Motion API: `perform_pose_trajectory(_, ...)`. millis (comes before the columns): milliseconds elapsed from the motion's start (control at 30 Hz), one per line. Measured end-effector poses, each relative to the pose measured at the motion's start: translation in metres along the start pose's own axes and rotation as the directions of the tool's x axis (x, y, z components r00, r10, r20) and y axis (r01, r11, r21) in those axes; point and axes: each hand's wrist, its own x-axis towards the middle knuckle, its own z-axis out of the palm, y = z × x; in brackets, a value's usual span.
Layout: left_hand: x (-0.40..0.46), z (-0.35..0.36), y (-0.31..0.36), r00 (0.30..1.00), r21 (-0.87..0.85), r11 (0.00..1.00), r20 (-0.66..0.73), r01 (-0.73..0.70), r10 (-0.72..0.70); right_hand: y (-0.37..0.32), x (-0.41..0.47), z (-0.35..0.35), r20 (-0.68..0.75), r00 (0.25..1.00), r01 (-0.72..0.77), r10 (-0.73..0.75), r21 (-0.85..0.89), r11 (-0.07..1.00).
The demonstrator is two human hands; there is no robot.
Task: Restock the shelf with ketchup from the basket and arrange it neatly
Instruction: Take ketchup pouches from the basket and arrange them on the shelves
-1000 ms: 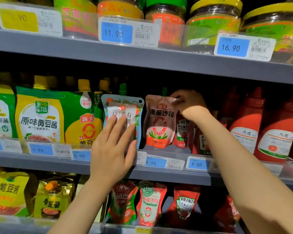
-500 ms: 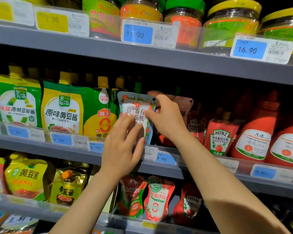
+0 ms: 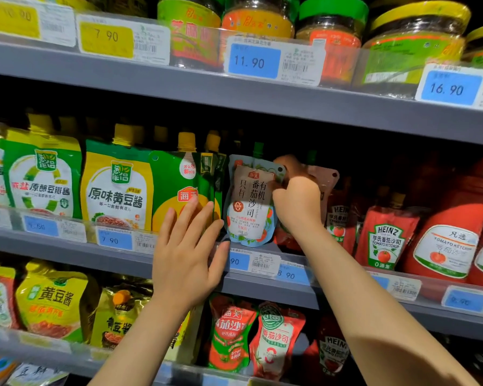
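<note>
the light-blue ketchup pouch (image 3: 248,201) stands on the middle shelf (image 3: 101,253), at 12 o'clock from the left hand (image 3: 186,253). right hand (image 3: 296,203) fingers pinch its top corner; left fingers are spread flat. it looks soft, light and slippery, so best held by the stiff top seam.

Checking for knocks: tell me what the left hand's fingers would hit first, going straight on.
Probably the green and yellow pouch: the left hand points up at its front, though depth is unclear.
</note>
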Motion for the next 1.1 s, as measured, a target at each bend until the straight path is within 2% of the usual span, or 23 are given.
perform_pose_trajectory(67,0.0,-0.001,0.0,1.0,0.0,1.0,0.012,-0.015,0.015,-0.003,-0.002,0.001,0.009,0.999,0.045,-0.045,0.009,0.999)
perform_pose_trajectory(200,0.001,-0.006,-0.001,0.996,0.014,0.998,0.069,-0.055,0.054,-0.002,-0.007,-0.005,0.002,0.989,0.141,-0.145,-0.255,0.957)
perform_pose_trajectory(300,0.015,-0.012,-0.008,0.954,0.044,0.967,0.179,-0.251,0.239,0.013,-0.027,-0.008,-0.059,0.924,0.34,-0.378,-0.331,0.88)
perform_pose_trajectory(367,0.034,-0.015,-0.015,0.878,0.075,0.909,0.301,-0.411,0.372,0.024,-0.039,-0.006,0.018,0.877,0.458,-0.48,-0.332,0.825)
perform_pose_trajectory(433,0.05,-0.015,-0.021,0.812,0.087,0.861,0.392,-0.501,0.433,0.027,-0.038,-0.004,0.124,0.916,0.401,-0.382,-0.28,0.872)
perform_pose_trajectory(533,0.059,-0.015,-0.03,0.752,0.086,0.821,0.465,-0.564,0.468,0.025,-0.031,0.001,0.243,0.945,0.268,-0.218,-0.197,0.943)
perform_pose_trajectory(633,0.057,-0.015,-0.035,0.754,0.082,0.823,0.458,-0.563,0.471,0.023,-0.034,0.005,0.316,0.932,0.242,-0.178,-0.177,0.954)
perform_pose_trajectory(733,0.056,-0.013,-0.035,0.779,0.08,0.835,0.418,-0.545,0.468,0.019,-0.033,0.003,0.398,0.881,0.356,-0.256,-0.2,0.913)
perform_pose_trajectory(800,0.055,-0.012,-0.036,0.784,0.071,0.834,0.394,-0.547,0.48,0.015,-0.029,0.002,0.498,0.807,0.48,-0.317,-0.24,0.844)
perform_pose_trajectory(833,0.054,-0.012,-0.036,0.786,0.067,0.833,0.38,-0.549,0.487,0.013,-0.026,0.001,0.531,0.766,0.563,-0.363,-0.281,0.777)
perform_pose_trajectory(900,0.052,-0.011,-0.037,0.793,0.062,0.834,0.354,-0.548,0.495,0.008,-0.021,-0.001,0.543,0.653,0.753,-0.528,-0.393,0.527)
perform_pose_trajectory(933,0.05,-0.01,-0.037,0.798,0.06,0.836,0.343,-0.545,0.496,0.008,-0.018,-0.002,0.554,0.583,0.811,-0.594,-0.441,0.384)
perform_pose_trajectory(967,0.049,-0.009,-0.037,0.803,0.058,0.839,0.334,-0.541,0.494,0.01,-0.014,-0.003,0.586,0.548,0.827,-0.597,-0.486,0.281)
perform_pose_trajectory(1000,0.049,-0.009,-0.037,0.808,0.058,0.842,0.325,-0.536,0.492,0.013,-0.011,-0.004,0.598,0.54,0.826,-0.592,-0.513,0.236)
perform_pose_trajectory(1100,0.048,-0.008,-0.038,0.82,0.062,0.849,0.305,-0.525,0.485,0.024,-0.002,-0.002,0.614,0.54,0.829,-0.576,-0.506,0.238)
